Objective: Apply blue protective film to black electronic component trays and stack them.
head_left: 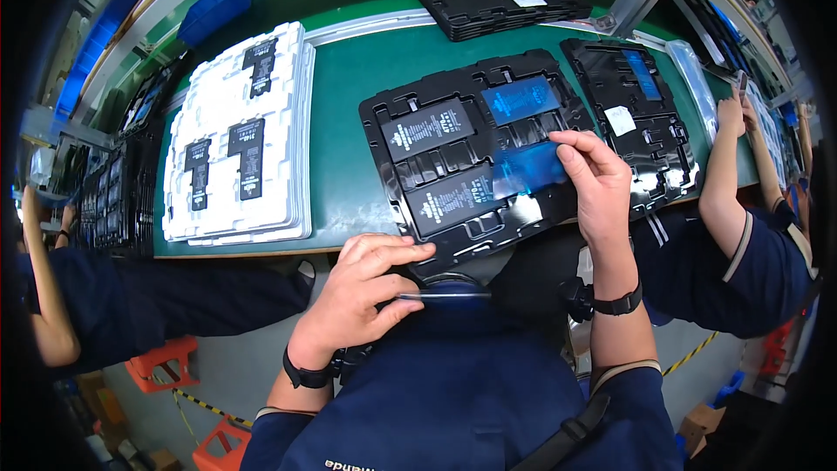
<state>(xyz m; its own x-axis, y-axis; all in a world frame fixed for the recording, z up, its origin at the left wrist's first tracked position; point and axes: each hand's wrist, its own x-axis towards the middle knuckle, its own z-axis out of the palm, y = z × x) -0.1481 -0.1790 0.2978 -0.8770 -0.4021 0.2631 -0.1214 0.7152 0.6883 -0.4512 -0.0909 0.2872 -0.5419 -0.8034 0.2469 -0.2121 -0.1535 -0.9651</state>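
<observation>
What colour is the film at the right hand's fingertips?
The film is glossy blue; it shows best in the head view.

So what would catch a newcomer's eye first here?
The bright blue film at the right hand's fingertips, over the black tray. Next, the white tray stack bearing dark pieces, left on the green bench. Then the thin shiny tool in the left hand, just below the bench edge.

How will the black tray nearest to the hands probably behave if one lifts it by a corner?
The black tray looks thin and moulded, so it is probably light and may flex a little. The flat packs lie in shallow recesses, so they could slide out if it tilts. Its glossy surface suggests it might slip.
</observation>
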